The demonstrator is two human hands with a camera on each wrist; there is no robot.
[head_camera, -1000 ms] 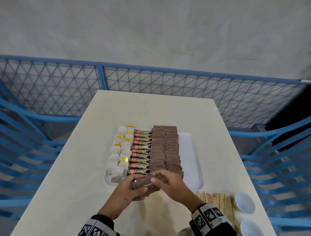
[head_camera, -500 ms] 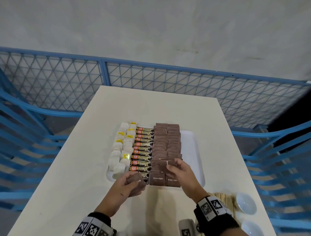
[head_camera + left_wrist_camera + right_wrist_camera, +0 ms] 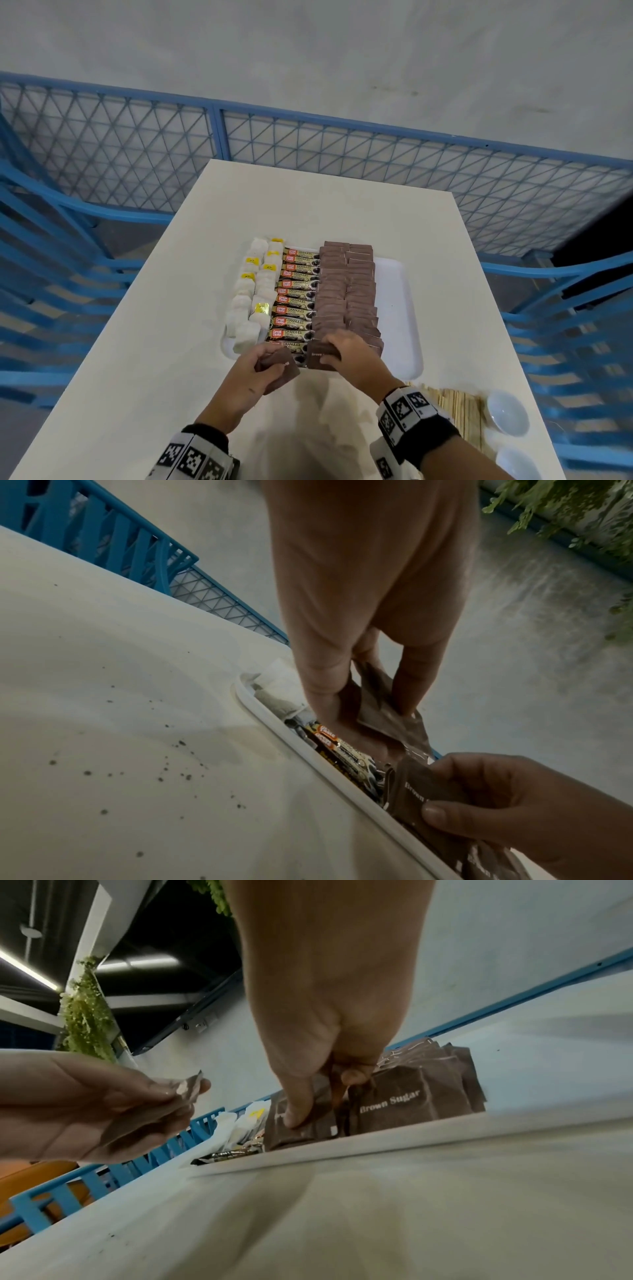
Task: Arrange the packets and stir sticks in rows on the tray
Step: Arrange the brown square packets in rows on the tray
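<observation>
On the white tray point(image 3: 399, 308) lie rows of white sachets point(image 3: 251, 301), coffee granule sticks point(image 3: 294, 308) and two rows of brown sugar packets point(image 3: 346, 294). My left hand point(image 3: 270, 359) holds a small stack of brown packets point(image 3: 282, 368) just in front of the tray's near edge; the stack point(image 3: 383, 715) also shows in the left wrist view. My right hand point(image 3: 329, 349) pinches one brown packet point(image 3: 320, 358) at the near end of the left brown row, thumb pressed on the packet point(image 3: 301, 1123). The wooden stir sticks point(image 3: 459, 411) lie on the table by my right wrist.
Two small white bowls point(image 3: 507, 414) point(image 3: 517, 462) stand at the table's near right corner beside the sticks. A bare strip of tray runs along its right side. Blue mesh railing point(image 3: 308, 137) surrounds the white table point(image 3: 154, 342).
My right hand left the shared stack, set a packet at the near end of the right brown row, then shifted left with another packet. My left hand keeps the rest of the stack.
</observation>
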